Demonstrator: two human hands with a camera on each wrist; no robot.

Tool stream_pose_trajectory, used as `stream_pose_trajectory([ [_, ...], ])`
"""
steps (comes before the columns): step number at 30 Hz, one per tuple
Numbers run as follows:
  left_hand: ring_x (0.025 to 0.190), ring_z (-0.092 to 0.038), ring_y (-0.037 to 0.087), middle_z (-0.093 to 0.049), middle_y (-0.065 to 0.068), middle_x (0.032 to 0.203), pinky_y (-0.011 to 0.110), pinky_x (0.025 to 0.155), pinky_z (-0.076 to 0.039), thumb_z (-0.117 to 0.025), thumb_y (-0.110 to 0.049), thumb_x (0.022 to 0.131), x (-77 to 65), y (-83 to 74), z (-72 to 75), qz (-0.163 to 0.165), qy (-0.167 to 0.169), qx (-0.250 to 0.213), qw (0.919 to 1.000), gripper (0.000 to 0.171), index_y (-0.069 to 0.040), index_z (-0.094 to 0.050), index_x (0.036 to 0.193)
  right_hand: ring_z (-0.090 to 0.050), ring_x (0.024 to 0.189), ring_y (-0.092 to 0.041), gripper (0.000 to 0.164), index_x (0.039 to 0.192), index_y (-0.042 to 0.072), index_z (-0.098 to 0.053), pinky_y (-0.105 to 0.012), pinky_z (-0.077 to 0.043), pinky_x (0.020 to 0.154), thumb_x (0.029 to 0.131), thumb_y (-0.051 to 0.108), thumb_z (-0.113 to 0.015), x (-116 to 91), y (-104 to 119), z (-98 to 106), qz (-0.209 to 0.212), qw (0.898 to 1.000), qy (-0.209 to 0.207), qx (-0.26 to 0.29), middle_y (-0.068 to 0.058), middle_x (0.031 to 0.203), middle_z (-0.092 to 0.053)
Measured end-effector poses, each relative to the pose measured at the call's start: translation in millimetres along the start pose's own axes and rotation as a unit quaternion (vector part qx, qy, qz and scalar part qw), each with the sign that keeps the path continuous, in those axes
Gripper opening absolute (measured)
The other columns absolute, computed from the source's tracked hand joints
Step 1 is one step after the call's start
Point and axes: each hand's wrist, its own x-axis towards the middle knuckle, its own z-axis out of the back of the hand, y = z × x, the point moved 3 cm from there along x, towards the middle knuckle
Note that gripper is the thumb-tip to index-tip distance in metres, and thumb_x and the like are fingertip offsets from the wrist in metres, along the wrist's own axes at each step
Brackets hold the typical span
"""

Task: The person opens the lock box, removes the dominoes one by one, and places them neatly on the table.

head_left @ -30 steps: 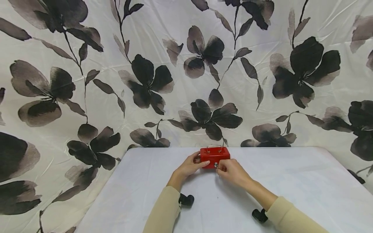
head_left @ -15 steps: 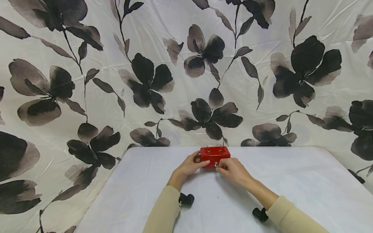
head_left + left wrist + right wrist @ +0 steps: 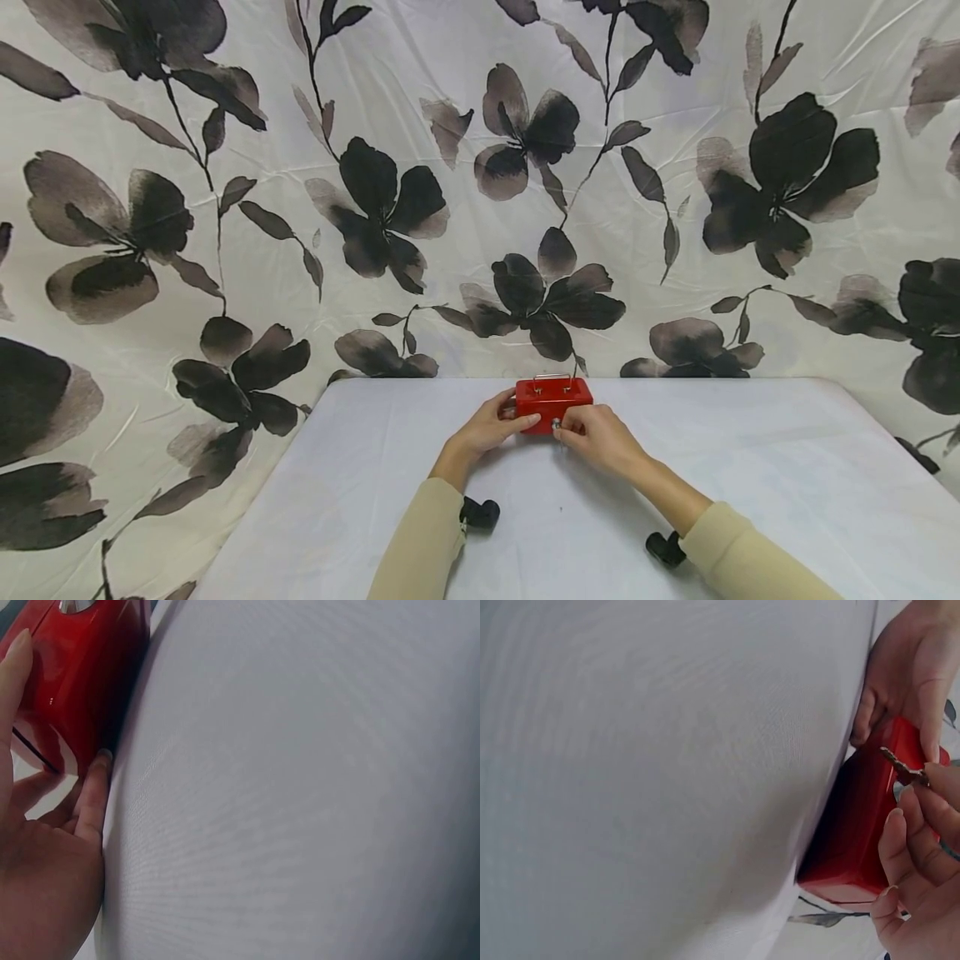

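A small red metal cash box (image 3: 553, 393) with a wire handle on its lid stands near the far edge of the table. Its round silver lock (image 3: 557, 424) faces me. My left hand (image 3: 483, 429) grips the box's left end, thumb on the front face and fingers around the side; in the left wrist view a fingertip (image 3: 105, 754) reaches the box's lower edge at the tabletop. Right at the lock, my right hand (image 3: 602, 437) pinches a small key (image 3: 901, 763) between thumb and forefinger. The key's toothed blade sticks out past the fingertips in the right wrist view.
A white cloth covers the table (image 3: 360, 483). Behind its far edge hangs a white curtain (image 3: 465, 233) printed with dark flowers. Black devices (image 3: 480, 514) are strapped at both wrists, by the beige sleeves (image 3: 420, 537).
The right fingers and wrist have shifted slightly at the lock. My left hand and the cash box have stayed in place.
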Motion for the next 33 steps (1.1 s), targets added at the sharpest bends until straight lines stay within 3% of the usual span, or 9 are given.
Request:
stream_pose_trajectory([
  [10,0.124,-0.058,0.027,-0.058,0.012,0.142,0.047,0.105,-0.049,-0.08,-0.036,0.09,-2.1,-1.1,-1.3,-0.01,0.004,0.004,0.9999,0.083,-0.008,-0.038,0.157,-0.051,0.064,-0.01,0.015,0.097,0.009,-0.066,-0.026,-0.046,0.061,0.089,0.011,-0.079,-1.5,1.7,0.1,0.002,1.0,-0.013,0.004,0.008,0.069,-0.058],
  [25,0.12,-0.06,0.026,-0.061,0.012,0.139,0.048,0.103,-0.05,-0.079,-0.036,0.091,-1.1,-2.1,-1.0,-0.008,-0.001,0.009,0.9999,0.081,-0.008,-0.039,0.156,-0.05,0.066,-0.01,0.021,0.078,0.016,-0.062,-0.028,-0.045,0.062,0.089,0.015,-0.08,0.5,0.9,0.8,-0.006,1.0,-0.01,-0.013,0.008,0.068,-0.056],
  [33,0.122,-0.06,0.027,-0.06,0.012,0.141,0.048,0.103,-0.049,-0.079,-0.036,0.09,-0.5,-2.4,-0.5,-0.005,0.0,0.007,1.0,0.082,-0.008,-0.04,0.156,-0.052,0.069,-0.011,0.017,0.077,0.016,-0.067,-0.029,-0.049,0.067,0.09,0.016,-0.078,1.9,2.4,0.7,-0.008,1.0,0.0,-0.02,0.009,0.069,-0.06],
])
